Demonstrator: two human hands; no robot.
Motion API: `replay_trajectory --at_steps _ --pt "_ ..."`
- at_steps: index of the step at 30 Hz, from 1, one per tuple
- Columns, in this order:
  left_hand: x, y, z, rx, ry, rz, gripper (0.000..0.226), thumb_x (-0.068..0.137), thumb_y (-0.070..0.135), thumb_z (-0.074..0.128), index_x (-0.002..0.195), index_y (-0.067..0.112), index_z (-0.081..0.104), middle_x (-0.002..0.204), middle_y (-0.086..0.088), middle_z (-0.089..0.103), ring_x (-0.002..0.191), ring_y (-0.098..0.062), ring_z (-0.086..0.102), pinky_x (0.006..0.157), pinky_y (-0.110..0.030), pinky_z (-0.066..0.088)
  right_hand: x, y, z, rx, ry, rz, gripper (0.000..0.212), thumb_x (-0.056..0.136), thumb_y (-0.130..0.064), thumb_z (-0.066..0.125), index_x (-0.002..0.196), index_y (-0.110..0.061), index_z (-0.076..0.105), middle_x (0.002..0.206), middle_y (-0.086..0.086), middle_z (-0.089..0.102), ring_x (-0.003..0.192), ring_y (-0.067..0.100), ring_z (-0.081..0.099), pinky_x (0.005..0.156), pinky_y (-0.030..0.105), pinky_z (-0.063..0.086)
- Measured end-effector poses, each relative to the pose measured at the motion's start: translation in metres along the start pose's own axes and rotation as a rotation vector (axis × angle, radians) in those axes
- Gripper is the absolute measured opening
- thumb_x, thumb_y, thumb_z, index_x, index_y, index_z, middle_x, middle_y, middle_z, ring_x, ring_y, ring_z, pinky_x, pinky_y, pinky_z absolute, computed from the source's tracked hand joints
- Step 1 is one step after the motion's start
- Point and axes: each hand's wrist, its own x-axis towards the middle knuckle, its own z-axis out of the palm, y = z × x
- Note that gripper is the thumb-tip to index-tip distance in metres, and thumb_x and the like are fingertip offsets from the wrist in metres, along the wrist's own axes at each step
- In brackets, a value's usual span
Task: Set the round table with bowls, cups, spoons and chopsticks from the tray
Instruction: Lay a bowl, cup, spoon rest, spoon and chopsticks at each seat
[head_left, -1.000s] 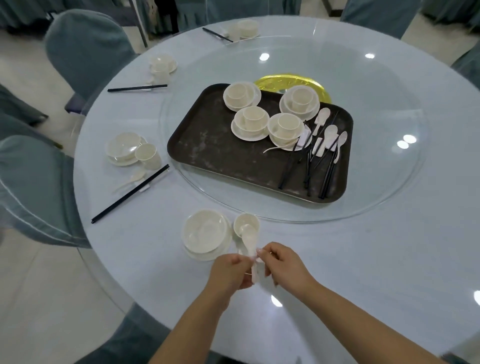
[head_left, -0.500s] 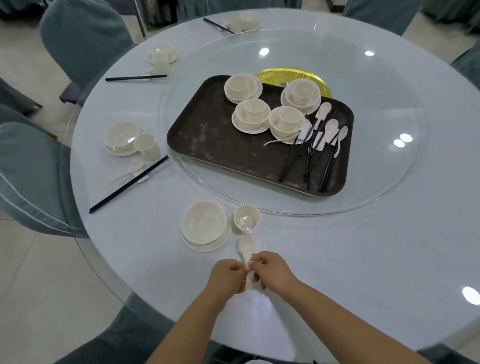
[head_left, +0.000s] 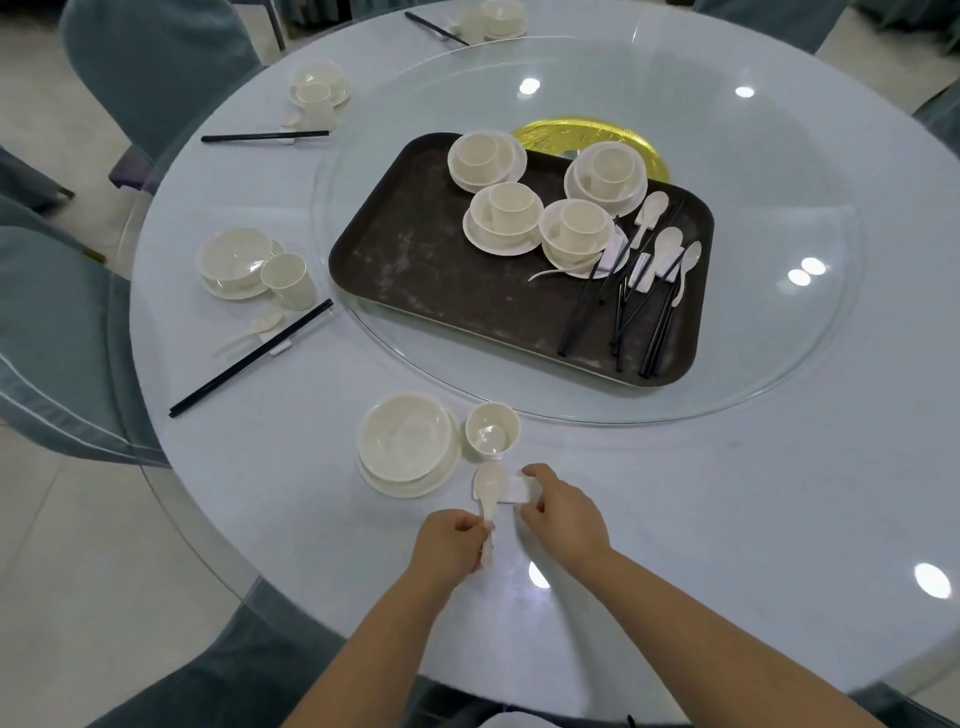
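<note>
Spoon (head_left: 487, 493) handle pinched by left hand (head_left: 451, 540) | white rest (head_left: 517, 491) gripped by right hand (head_left: 563, 512), lower centre | risk: spoon slid off rest, cup (head_left: 492, 430) knocked.

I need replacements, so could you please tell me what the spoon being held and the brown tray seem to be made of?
Spoon: glossy cream-white, faintly translucent at the bowl; looks like porcelain or melamine, hard to tell which. Tray: dark brown with a matte, scuffed surface and pale wear marks, probably plastic.
</note>
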Motion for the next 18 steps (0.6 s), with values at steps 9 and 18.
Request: replay_trajectory --at_steps 9,18 --pt "0.003 -0.005 0.001 0.027 0.012 -0.006 0.026 0.092 0.022 0.063 0.088 -0.003 0.071 0.074 -0.012 0.066 0.065 -0.019 0.057 0.078 -0.038 0.056 0.01 0.006 0.005 -0.017 -0.034 -0.035 0.036 0.092 -0.021 0.055 0.127 -0.024 0.049 0.067 -0.012 0.048 0.071 0.014 0.052 0.065 0.031 0.044" --pt "0.001 -0.008 -0.001 0.023 -0.01 0.015 0.019 0.094 0.018 0.055 0.081 0.007 0.064 0.074 -0.011 0.059 0.068 -0.02 0.05 0.068 -0.029 0.044 0.009 0.009 0.01 0.011 -0.04 -0.052 0.037 0.092 -0.02 0.055 0.128 -0.025 0.049 0.066 -0.011 0.049 0.067 0.013 0.051 0.064 0.031 0.045"
